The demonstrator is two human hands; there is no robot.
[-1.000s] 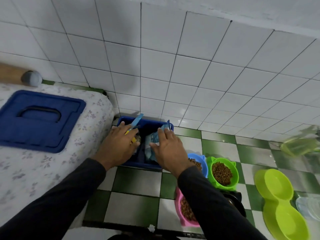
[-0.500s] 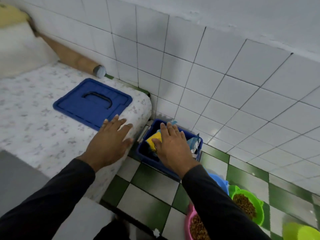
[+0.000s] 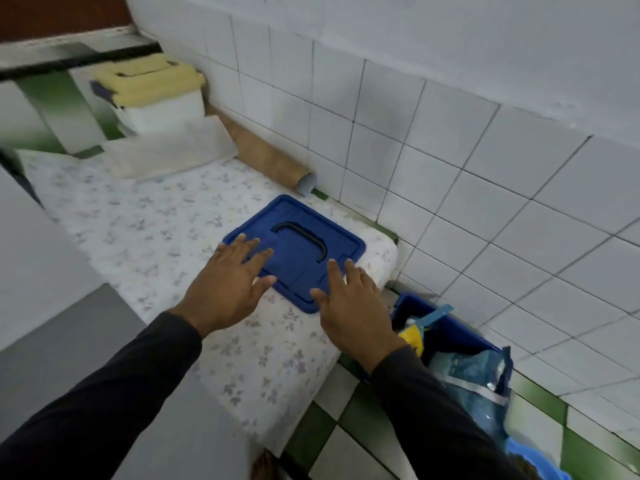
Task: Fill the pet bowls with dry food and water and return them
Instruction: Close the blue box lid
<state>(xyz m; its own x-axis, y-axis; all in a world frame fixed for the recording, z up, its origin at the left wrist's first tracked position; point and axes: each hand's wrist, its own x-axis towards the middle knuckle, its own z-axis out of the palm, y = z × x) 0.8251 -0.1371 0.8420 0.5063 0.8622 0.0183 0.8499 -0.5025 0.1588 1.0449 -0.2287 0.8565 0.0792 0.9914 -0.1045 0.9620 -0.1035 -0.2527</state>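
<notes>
A flat blue lid [image 3: 298,251] with a recessed handle lies on the flowered white mattress [image 3: 166,244]. My left hand [image 3: 225,289] reaches over the lid's near left corner with fingers spread and straight. My right hand [image 3: 353,303] hovers at the lid's near right edge, fingers also straight. Neither holds anything. On the floor to the right stands the open blue storage box [image 3: 460,337], holding a blue food bag [image 3: 481,379] and a yellow packet [image 3: 412,336]. A sliver of a blue pet bowl [image 3: 540,462] shows at the bottom right.
A white tiled wall [image 3: 450,168] runs behind the mattress. A cardboard tube [image 3: 273,161] lies along the wall. A folded white cloth [image 3: 169,150] and a white bin with yellow towels [image 3: 152,95] sit at the far end. Green-and-white floor tiles [image 3: 332,427] lie below.
Both hands have left the blue box and moved left to the lid on the mattress. The view has swung left, so the filled bowls are out of sight.
</notes>
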